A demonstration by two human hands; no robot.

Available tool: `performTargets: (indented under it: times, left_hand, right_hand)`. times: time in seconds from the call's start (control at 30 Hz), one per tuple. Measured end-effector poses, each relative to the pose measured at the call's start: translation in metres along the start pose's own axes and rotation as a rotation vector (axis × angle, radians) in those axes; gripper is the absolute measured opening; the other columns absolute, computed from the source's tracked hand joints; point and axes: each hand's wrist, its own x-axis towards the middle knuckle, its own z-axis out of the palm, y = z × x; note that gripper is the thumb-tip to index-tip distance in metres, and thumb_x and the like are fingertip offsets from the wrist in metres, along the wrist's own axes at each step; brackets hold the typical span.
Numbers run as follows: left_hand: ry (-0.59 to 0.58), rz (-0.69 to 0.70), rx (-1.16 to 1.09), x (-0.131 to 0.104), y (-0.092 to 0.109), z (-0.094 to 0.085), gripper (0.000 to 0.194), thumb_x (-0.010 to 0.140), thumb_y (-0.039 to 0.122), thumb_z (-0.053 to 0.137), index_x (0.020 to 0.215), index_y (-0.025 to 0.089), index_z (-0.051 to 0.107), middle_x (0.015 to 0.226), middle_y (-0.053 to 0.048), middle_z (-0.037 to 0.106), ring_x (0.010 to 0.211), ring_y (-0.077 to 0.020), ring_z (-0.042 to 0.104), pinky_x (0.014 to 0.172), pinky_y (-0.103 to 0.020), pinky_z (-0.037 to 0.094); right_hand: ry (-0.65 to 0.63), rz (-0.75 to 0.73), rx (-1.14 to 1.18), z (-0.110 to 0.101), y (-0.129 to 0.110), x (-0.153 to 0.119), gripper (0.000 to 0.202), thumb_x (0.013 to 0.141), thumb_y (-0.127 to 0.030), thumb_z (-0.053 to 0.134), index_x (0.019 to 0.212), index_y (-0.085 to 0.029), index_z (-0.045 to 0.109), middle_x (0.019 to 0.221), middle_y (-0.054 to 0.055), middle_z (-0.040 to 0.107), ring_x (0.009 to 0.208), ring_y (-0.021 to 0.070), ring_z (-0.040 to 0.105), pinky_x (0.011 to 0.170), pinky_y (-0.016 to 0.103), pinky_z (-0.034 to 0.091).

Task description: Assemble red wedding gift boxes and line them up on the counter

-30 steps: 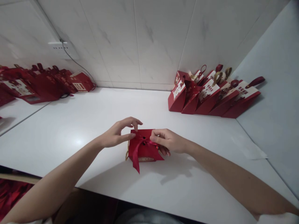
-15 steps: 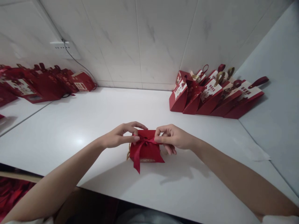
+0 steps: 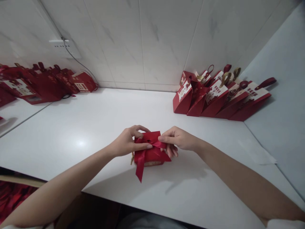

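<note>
A small red gift box [image 3: 152,156] sits on the white table with a red satin ribbon [image 3: 140,165] tied across its front. One ribbon tail hangs down over the lower left edge. My left hand [image 3: 128,140] is at the box's left side, its thumb pressing the ribbon near the knot and its fingers bent over the back edge. Between thumb and forefinger my right hand [image 3: 177,140] pinches the ribbon at the box's right side; its other fingers curl below. A gold cord [image 3: 132,158] shows at the box's left. My left thumb partly hides the knot.
Several red gift boxes with strap handles [image 3: 214,98] stand in a row at the back right. More red boxes [image 3: 45,84] are at the back left, under a wall socket [image 3: 63,47] with a cable. A white sheet [image 3: 258,151] lies at the right. Red material [image 3: 14,197] is below the table's left edge.
My left thumb has moved right, from the ribbon's left side onto the area by the knot. The box has tilted slightly, and the right hand still pinches the ribbon.
</note>
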Motion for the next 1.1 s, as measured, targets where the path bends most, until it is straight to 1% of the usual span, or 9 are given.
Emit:
performTargets:
  times: [0.13,0.23,0.3,0.4,0.47,0.57,0.87,0.97,1.1]
  left_hand:
    - [-0.126,0.059,-0.086,0.003,-0.005,-0.005,0.029,0.075,0.042,0.077,0.065,0.017,0.068,0.124,-0.008,0.061,0.099,-0.0219,0.063,0.087,-0.036,0.053]
    - [-0.153,0.102,-0.106,0.003,-0.01,-0.012,0.022,0.075,0.04,0.078,0.074,0.018,0.073,0.123,-0.009,0.061,0.103,-0.0233,0.063,0.092,-0.037,0.052]
    - [-0.166,0.095,-0.128,0.003,-0.013,-0.016,0.024,0.079,0.041,0.074,0.073,0.018,0.074,0.125,-0.01,0.061,0.097,-0.0213,0.064,0.086,-0.035,0.054]
    - [-0.163,0.029,-0.143,0.002,-0.015,-0.022,0.043,0.089,0.045,0.061,0.061,0.014,0.07,0.129,-0.011,0.06,0.08,-0.0148,0.064,0.067,-0.026,0.054]
    - [-0.153,-0.001,-0.109,0.002,-0.012,-0.025,0.05,0.091,0.046,0.059,0.055,0.013,0.067,0.13,-0.01,0.061,0.079,-0.0141,0.065,0.065,-0.025,0.053]
    - [-0.161,-0.009,-0.049,0.003,-0.008,-0.028,0.048,0.089,0.046,0.061,0.054,0.014,0.068,0.129,-0.009,0.061,0.086,-0.0165,0.066,0.067,-0.024,0.053]
    - [-0.208,0.02,-0.01,0.003,-0.016,-0.032,0.039,0.089,0.044,0.063,0.063,0.016,0.074,0.132,-0.01,0.059,0.077,-0.0139,0.064,0.052,-0.022,0.048]
    - [-0.217,0.052,0.016,0.003,-0.018,-0.034,0.043,0.088,0.043,0.063,0.056,0.016,0.071,0.133,-0.009,0.059,0.092,-0.0194,0.065,0.058,-0.023,0.051]
    - [-0.197,0.127,0.095,0.004,-0.015,-0.034,0.048,0.089,0.042,0.062,0.049,0.017,0.065,0.124,-0.008,0.066,0.122,-0.0261,0.054,0.084,-0.028,0.052]
  right_hand:
    - [0.008,-0.002,0.022,-0.002,0.004,0.002,0.047,0.084,-0.058,0.065,0.07,-0.014,0.064,0.055,0.0,0.067,0.04,0.0073,0.057,0.042,0.018,0.045]
    - [0.008,0.001,0.034,-0.002,0.004,0.003,0.044,0.081,-0.056,0.068,0.069,-0.015,0.059,0.055,-0.002,0.065,0.041,0.0069,0.056,0.042,0.018,0.044]
    - [0.004,0.005,0.029,-0.001,0.003,0.002,0.044,0.082,-0.056,0.068,0.069,-0.015,0.059,0.055,-0.002,0.065,0.042,0.007,0.057,0.042,0.018,0.044]
    - [-0.003,0.009,0.026,0.001,0.0,0.001,0.044,0.082,-0.056,0.068,0.069,-0.015,0.058,0.055,-0.001,0.065,0.044,0.0077,0.058,0.044,0.018,0.045]
    - [-0.012,0.016,0.039,0.003,-0.002,0.0,0.044,0.081,-0.056,0.069,0.068,-0.015,0.058,0.055,-0.001,0.065,0.045,0.0085,0.06,0.045,0.019,0.047]
    - [-0.027,0.014,0.038,0.004,-0.004,-0.001,0.043,0.081,-0.055,0.07,0.069,-0.015,0.058,0.057,-0.001,0.065,0.047,0.0092,0.061,0.047,0.02,0.049]
    - [-0.032,-0.001,-0.036,0.004,-0.01,-0.005,0.039,0.084,-0.051,0.068,0.069,-0.016,0.058,0.062,-0.001,0.065,0.054,0.0097,0.062,0.053,0.021,0.051]
    - [-0.029,0.004,-0.053,0.004,-0.012,-0.006,0.039,0.084,-0.05,0.068,0.069,-0.016,0.058,0.062,-0.001,0.065,0.055,0.0096,0.063,0.054,0.021,0.051]
    - [-0.046,0.021,-0.027,0.003,-0.009,-0.004,0.042,0.081,-0.053,0.07,0.068,-0.016,0.057,0.061,0.0,0.066,0.054,0.0103,0.063,0.054,0.022,0.052]
